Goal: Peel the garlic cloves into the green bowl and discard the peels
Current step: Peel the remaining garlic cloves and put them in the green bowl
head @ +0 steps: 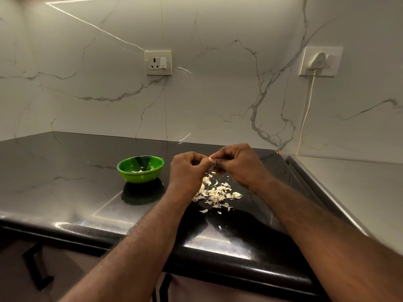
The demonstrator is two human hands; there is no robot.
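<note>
**Left forearm (pixel 135 247) and right forearm (pixel 316 225) over the counter edge, one clove mid-peel**

Both forearms come in over the rounded front edge of the black countertop (pixel 65 171) and meet above its middle. The left hand (pixel 187 168) and right hand (pixel 237 164) are close together, knuckles up, with a garlic clove (pixel 211 159) pinched between their fingertips. Only a small pale tip of it shows in the gap between the hands, and curled fingers hide the rest. The fingers of both hands are drawn in and clamped on the clove. The left seems to steady it while the right picks at the skin, though which finger does what is too small to tell. The clove is held in the air, clear of the counter, above the far end of the peels (pixel 216 192).

The job looks well under way but not finished. The papery peels lie in a loose heap on the countertop just below the hands, with a few flakes strewn towards the front edge. Some thicker bits in the heap may be unpeeled cloves, but I cannot tell. The green bowl (pixel 139 177) stands to the left of the left hand, near it but apart, and holds a few pale pieces (pixel 139 170) at the bottom, probably peeled garlic. What is left, as I judge it, is to strip this clove, drop it in the bowl, deal with any cloves left in the heap, then gather the peels and throw them away
</note>
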